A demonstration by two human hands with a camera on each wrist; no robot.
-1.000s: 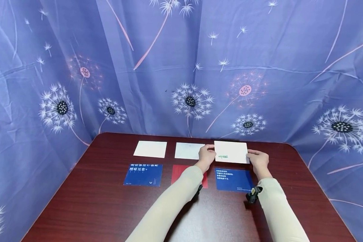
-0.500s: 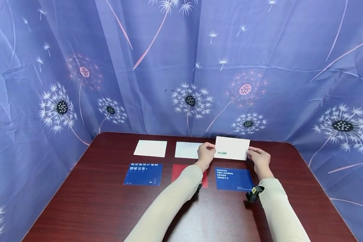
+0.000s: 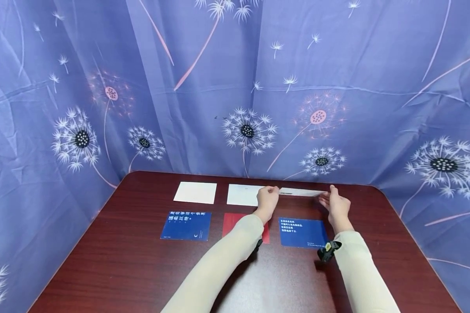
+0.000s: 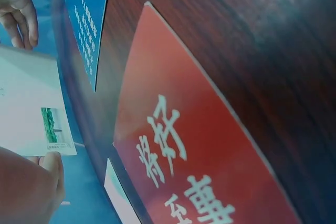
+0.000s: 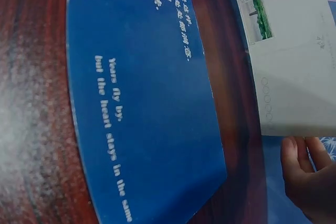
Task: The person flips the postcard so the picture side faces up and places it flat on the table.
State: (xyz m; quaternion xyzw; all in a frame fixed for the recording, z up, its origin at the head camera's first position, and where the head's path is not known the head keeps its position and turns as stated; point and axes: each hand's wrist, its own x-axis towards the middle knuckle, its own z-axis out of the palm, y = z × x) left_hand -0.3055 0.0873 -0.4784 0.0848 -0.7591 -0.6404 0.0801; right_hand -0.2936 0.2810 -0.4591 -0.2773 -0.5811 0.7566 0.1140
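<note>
Above the far right of the table, a white postcard (image 3: 302, 191) with a green picture stamp is held between both hands, tipped nearly edge-on in the head view. My left hand (image 3: 267, 203) pinches its left edge. At the opposite edge are the fingertips of my right hand (image 3: 337, 208). The left wrist view shows the postcard (image 4: 26, 95) with its stamp corner beside my left hand (image 4: 26, 184). In the right wrist view, the fingers (image 5: 290, 153) of my right hand meet its short edge. A blue card (image 3: 302, 232) with white writing lies just in front.
Two white cards, one at the far left (image 3: 194, 192) and one in the middle (image 3: 240, 194), lie in the back row. Nearer are a blue card (image 3: 185, 226) and a red card (image 3: 230, 219), partly covered by my left sleeve. A blue dandelion-print curtain (image 3: 196, 130) hangs behind the table.
The postcard first rose slightly and stood more upright, then tipped until it shows as a thin strip. My right fingers have shifted up at its edge; the left hand stays about where it was.
</note>
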